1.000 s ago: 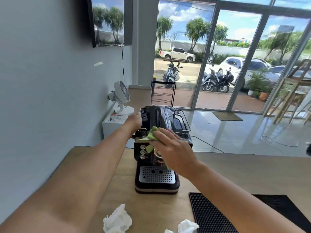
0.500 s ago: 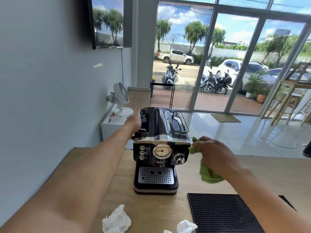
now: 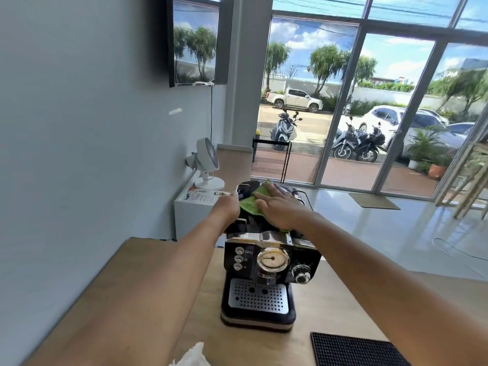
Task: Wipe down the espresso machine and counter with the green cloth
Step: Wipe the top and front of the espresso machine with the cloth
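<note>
A black and chrome espresso machine stands on the wooden counter, its gauge and knobs facing me. The green cloth lies spread on the machine's top. My right hand lies flat on the cloth, fingers stretched out toward the far end, and hides most of it. My left hand grips the machine's upper left rear edge, right beside the cloth.
A black rubber bar mat lies at the counter's near right. A crumpled white tissue sits at the near edge. Behind the machine a white fan stands on a low white cabinet by the wall.
My right hand has carried the cloth from the machine's front, past its right side, up onto the top. My left hand has kept its hold on the machine.
</note>
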{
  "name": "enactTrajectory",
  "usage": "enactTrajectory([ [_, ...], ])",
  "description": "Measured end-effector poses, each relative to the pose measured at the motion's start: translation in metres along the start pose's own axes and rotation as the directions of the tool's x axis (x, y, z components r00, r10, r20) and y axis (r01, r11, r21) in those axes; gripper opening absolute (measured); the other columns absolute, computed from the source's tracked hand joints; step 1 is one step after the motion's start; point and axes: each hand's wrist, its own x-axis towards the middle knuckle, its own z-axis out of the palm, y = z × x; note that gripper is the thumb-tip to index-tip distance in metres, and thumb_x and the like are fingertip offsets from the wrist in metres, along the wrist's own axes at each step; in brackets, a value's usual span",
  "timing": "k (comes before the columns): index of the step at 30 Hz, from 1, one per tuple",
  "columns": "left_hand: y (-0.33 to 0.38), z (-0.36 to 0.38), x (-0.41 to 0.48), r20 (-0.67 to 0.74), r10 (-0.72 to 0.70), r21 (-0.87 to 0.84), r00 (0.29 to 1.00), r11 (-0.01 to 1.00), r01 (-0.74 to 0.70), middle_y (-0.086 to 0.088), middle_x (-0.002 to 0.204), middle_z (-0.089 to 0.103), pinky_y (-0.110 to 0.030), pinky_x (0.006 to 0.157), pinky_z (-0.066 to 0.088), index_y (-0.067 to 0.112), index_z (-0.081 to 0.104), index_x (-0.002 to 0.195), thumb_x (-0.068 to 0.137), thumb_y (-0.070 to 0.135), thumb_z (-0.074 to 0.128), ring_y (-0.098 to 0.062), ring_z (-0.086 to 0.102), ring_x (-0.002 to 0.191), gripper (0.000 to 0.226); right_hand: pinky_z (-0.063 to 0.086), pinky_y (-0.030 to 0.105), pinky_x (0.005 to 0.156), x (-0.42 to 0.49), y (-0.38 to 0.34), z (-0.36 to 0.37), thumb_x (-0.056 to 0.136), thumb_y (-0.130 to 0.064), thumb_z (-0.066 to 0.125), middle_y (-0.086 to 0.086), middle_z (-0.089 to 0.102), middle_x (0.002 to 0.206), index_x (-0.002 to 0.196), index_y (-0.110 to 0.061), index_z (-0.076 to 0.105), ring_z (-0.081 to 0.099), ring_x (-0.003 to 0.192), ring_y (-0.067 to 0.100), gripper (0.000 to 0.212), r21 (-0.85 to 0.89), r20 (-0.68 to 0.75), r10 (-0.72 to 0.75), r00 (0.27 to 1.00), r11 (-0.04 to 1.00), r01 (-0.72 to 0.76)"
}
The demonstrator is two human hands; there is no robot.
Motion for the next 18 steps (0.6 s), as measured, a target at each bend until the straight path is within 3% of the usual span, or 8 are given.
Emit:
enactTrajectory([
  [5, -0.001, 0.003, 0.005, -0.020, -0.019, -0.059, 1.000, 0.998, 0.017, -0.018, 0.147, 0.040, -0.036, 0.106, 0.031, -0.002, 0.042, 0.138, 0.103, 0.032, 0.021, -0.029, 0.041, 0.132, 0.053, 0.003, 0.032, 0.119, 0.024, -0.011, -0.009, 0.102, -0.041, 0.027, 0.004, 0.005, 0.165, 0.152, -0.031, 0.032, 0.002, 0.151, 0.018, 0.050, 0.018, -0.065, 0.048, 0.997, 0.999, -0.047],
  [9, -0.001, 0.003, 0.003, -0.022, -0.025, -0.064, 0.999, 0.998, 0.023, -0.015, 0.153, 0.032, -0.034, 0.111, 0.025, 0.002, 0.033, 0.145, 0.103, 0.033, 0.022, -0.028, 0.032, 0.139, 0.054, 0.009, 0.031, 0.119, 0.004, -0.023, -0.005, 0.102, -0.042, 0.030, -0.002, 0.020, 0.162, 0.149, -0.032, 0.038, 0.011, 0.149, 0.014, 0.048, -0.092, -0.050, -0.142, 0.989, 0.986, 0.137],
  [12, 0.000, 0.002, 0.003, 0.004, -0.026, -0.064, 1.000, 0.998, 0.026, -0.015, 0.154, 0.031, -0.036, 0.112, 0.025, 0.004, 0.034, 0.145, 0.101, 0.035, 0.022, -0.028, 0.031, 0.139, 0.055, 0.016, 0.034, 0.118, -0.011, -0.011, -0.003, 0.101, -0.040, 0.032, -0.012, 0.027, 0.158, 0.144, -0.037, 0.044, 0.021, 0.147, 0.011, 0.045, -0.062, -0.009, -0.241, 0.971, 0.969, 0.240],
  [15, -0.001, 0.000, 0.000, 0.012, -0.056, -0.061, 0.998, 0.997, 0.056, -0.012, 0.157, 0.024, -0.037, 0.115, 0.020, 0.004, 0.026, 0.149, 0.102, 0.038, 0.022, -0.027, 0.025, 0.143, 0.059, 0.023, 0.038, 0.117, 0.000, 0.003, -0.009, 0.102, -0.036, 0.030, -0.009, 0.025, 0.160, 0.141, -0.037, 0.048, 0.024, 0.146, 0.015, 0.043, -0.066, -0.042, -0.143, 0.989, 0.988, 0.140],
  [18, 0.001, -0.001, -0.002, 0.025, -0.047, -0.077, 0.999, 0.996, 0.049, -0.012, 0.158, 0.021, -0.036, 0.116, 0.017, 0.005, 0.023, 0.150, 0.103, 0.039, 0.022, -0.026, 0.021, 0.145, 0.058, 0.011, 0.042, 0.121, 0.024, -0.007, -0.005, 0.102, -0.044, 0.025, 0.000, 0.013, 0.164, 0.145, -0.035, 0.042, 0.007, 0.151, 0.020, 0.047, -0.073, -0.056, -0.031, 0.998, 0.997, 0.027],
])
